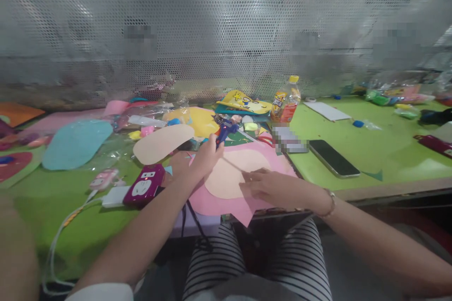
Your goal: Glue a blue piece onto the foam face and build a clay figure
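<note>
My left hand (pixel 207 156) is closed around the handle of a blue glue gun (pixel 225 130), above the far edge of a pink sheet (pixel 208 204). A cream rounded cutout (pixel 226 183) lies flat on the pink sheet, which has a pointed tail at the front. My right hand (pixel 263 186) rests on the right part of the cutout, fingers stretched out and holding nothing I can see. A thin dark line, a stick or a shadow, crosses the cutout between both hands. A black cord (pixel 196 221) hangs over the table's front edge below my left forearm.
A maroon power strip (pixel 150 181) with a white charger (pixel 115 196) sits left. Behind are a cream oval (pixel 164 143), a blue cutout (pixel 77 143), a yellow decorated piece (pixel 243 102) and a drink bottle (pixel 286 101). A phone (pixel 334 157) lies right. A perforated metal panel (pixel 212 23) closes the back.
</note>
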Motion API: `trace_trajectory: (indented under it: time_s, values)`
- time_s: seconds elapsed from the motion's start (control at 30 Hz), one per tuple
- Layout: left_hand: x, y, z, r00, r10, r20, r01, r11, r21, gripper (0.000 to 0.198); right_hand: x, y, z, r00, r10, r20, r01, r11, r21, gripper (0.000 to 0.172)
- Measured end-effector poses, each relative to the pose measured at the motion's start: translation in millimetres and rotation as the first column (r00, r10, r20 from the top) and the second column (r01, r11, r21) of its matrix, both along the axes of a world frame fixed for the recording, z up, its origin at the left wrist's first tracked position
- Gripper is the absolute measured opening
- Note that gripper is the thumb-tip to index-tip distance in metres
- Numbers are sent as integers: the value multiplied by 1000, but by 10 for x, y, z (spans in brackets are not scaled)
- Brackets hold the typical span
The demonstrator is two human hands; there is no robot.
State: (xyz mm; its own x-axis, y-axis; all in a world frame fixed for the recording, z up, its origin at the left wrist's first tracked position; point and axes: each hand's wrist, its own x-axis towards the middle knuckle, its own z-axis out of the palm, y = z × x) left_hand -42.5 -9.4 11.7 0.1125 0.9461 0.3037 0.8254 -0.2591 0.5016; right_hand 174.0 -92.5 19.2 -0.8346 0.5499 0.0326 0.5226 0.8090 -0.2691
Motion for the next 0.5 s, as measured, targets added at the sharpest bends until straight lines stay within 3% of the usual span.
trace_trajectory:
  time_s: [0.1,0.2,0.27,0.33,0.43,0.5]
  values:
    - [36,41,-63,999,-37,11,37,999,9,20,-25,218,-68,969,-211,-128,190,968,-161,28]
    - [93,-19,-60,998,-40,46,38,998,40,20,-83,441,-131,807,-508,-302,346,820,-457,53]
    - [163,-99,-43,996,-56,75,51,997,57,20,-165,555,-132,680,-613,-402,235,702,-672,60]
    - [258,-201,-32,988,-107,109,101,993,57,21,-292,615,-103,529,-693,-490,-14,571,-821,52]
    - [404,-381,-24,992,-125,1,124,991,-56,28,-517,574,-44,302,-838,-454,-315,362,-877,33]
    - [463,-503,8,987,-139,-84,134,989,-65,31,-623,488,-14,198,-884,-423,-352,338,-873,30]
